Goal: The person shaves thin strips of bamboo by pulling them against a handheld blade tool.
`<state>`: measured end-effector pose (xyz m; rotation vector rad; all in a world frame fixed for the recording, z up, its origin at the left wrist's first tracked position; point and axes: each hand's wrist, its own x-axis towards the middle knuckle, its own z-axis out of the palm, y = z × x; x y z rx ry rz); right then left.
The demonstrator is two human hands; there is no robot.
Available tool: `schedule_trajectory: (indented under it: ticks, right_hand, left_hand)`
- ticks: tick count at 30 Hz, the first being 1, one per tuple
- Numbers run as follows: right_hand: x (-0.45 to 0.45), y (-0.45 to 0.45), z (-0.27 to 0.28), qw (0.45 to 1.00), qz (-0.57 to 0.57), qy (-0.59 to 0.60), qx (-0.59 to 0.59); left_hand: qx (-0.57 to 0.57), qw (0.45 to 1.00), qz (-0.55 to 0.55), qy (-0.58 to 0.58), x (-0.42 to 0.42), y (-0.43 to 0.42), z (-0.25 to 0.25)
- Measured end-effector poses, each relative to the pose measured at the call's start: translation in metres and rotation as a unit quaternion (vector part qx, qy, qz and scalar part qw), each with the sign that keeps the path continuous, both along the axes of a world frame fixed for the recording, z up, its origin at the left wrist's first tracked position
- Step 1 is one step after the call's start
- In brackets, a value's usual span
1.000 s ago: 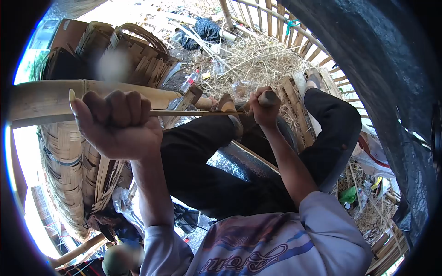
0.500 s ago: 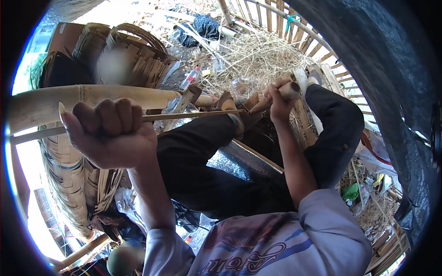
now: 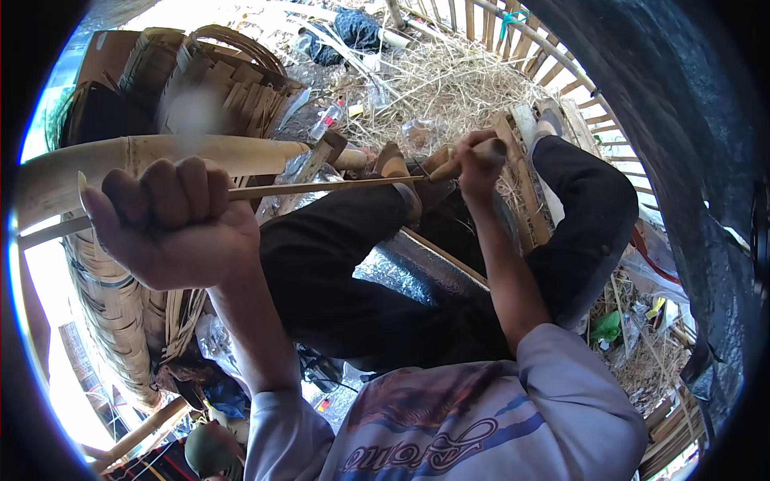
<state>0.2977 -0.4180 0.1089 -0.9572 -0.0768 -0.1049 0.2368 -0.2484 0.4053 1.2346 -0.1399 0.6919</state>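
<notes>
My left hand [image 3: 172, 224] is closed in a fist, palm up, round a long thin bamboo strip [image 3: 321, 187] at the left. The strip runs nearly level to the right, over my left leg. My right hand [image 3: 479, 164] grips the thick wooden handle [image 3: 489, 151] of a tool, likely a knife; its blade is mostly hidden. The strip's right end meets the tool near my left foot [image 3: 393, 160], and the exact contact is too small to make out.
A thick bamboo pole [image 3: 200, 152] lies beyond my left hand, with woven bamboo baskets [image 3: 104, 297] around it. Straw [image 3: 449, 76], a plastic bottle [image 3: 327, 119] and black bags [image 3: 357, 28] litter the ground ahead. A slatted fence [image 3: 553, 52] and dark sheeting [image 3: 666, 120] bound the right.
Both hands appear slightly farther left and higher in view, along with the strip and tool. The surroundings have shifted a little too, so the camera has moved. Both grips stay closed.
</notes>
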Motion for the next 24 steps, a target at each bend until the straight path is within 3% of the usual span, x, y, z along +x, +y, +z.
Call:
schedule_trajectory:
  ticks: [1, 4, 9, 10, 12, 16, 17, 18, 20, 21, 24]
  right_hand:
    - [0.001, 0.003, -0.029, 0.997, 0.014, -0.002, -0.08]
    - [0.016, -0.003, -0.028, 0.995, -0.007, 0.053, -0.084]
    - [0.007, -0.006, 0.001, 0.992, -0.031, 0.066, 0.103]
    - [0.0, -0.002, -0.011, 0.992, -0.032, 0.07, 0.099]
    - [0.005, 0.005, -0.036, 0.996, -0.004, 0.021, -0.081]
    - [0.023, 0.001, -0.023, 0.995, 0.047, 0.048, -0.071]
    - [0.023, 0.001, -0.015, 0.997, 0.051, 0.058, 0.019]
    - [0.022, 0.004, -0.011, 0.996, 0.057, 0.064, 0.019]
    - [0.011, 0.006, -0.01, 1.0, 0.001, 0.003, 0.023]
    - [0.003, 0.004, -0.019, 0.99, 0.006, -0.034, -0.138]
    - [0.008, 0.0, -0.052, 0.995, 0.034, 0.052, -0.079]
  left_hand:
    - [0.005, 1.0, 0.004, -0.007, 0.003, -0.001, 0.001]
    - [-0.001, 1.0, 0.005, -0.007, 0.006, -0.001, 0.001]
    - [0.011, 0.999, 0.028, 0.015, 0.001, 0.006, 0.002]
    - [0.014, 1.0, 0.024, 0.011, 0.001, 0.005, 0.002]
    - [0.004, 1.0, 0.02, 0.007, 0.003, 0.006, 0.001]
    - [0.012, 1.0, 0.025, 0.006, 0.005, 0.009, 0.001]
    - [0.014, 1.0, 0.027, 0.008, 0.007, 0.01, 0.002]
    - [0.023, 0.999, 0.032, 0.011, 0.006, 0.01, 0.003]
    - [0.028, 0.998, 0.041, 0.028, 0.0, 0.011, 0.001]
    - [0.017, 0.999, 0.03, 0.026, 0.0, 0.012, 0.001]
    - [0.013, 1.0, 0.025, 0.004, 0.008, 0.012, 0.002]
